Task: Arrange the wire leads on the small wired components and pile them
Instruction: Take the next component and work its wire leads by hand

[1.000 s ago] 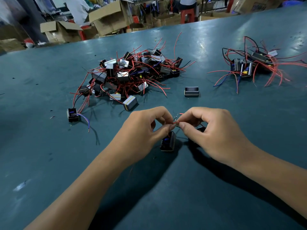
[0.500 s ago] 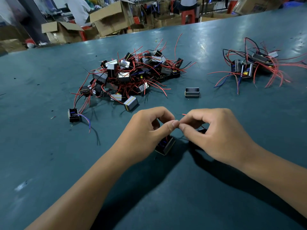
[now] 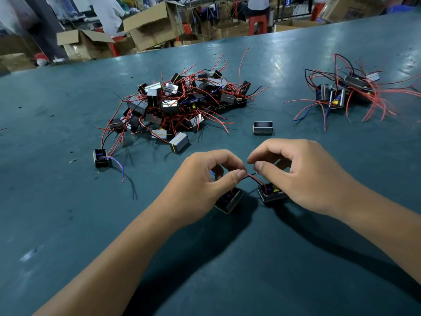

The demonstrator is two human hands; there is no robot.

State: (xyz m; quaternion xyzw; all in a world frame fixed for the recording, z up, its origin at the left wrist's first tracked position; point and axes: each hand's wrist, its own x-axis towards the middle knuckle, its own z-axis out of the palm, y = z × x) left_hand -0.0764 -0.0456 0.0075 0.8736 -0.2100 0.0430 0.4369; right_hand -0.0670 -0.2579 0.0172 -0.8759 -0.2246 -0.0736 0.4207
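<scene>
Near the front edge of the bench (image 3: pixel 68 224), toward its middle, two small wired components sit close together under the person's hands. The left hand (image 3: pixel 200 185) curls over the left component (image 3: pixel 229 200), its thumb and forefinger pinching a thin lead at the tip. The right hand (image 3: pixel 303 176) arches over the right component (image 3: pixel 272 193), thumb and forefinger bent toward each other; whether they actually grip the wire I cannot tell. A red lead (image 3: pixel 255 179) runs from the right component up to the gap between the two hands.

Further back, left of centre, lies a big tangled pile of components (image 3: pixel 180 103) with red wires sticking out. A smaller pile (image 3: pixel 348 92) sits toward the right edge. Between them a single component without visible leads (image 3: pixel 262 128) rests alone, and another loose one with a blue lead (image 3: pixel 101 158) lies off the big pile's left side. Beyond the far edge stand open cardboard boxes (image 3: pixel 152 23).
</scene>
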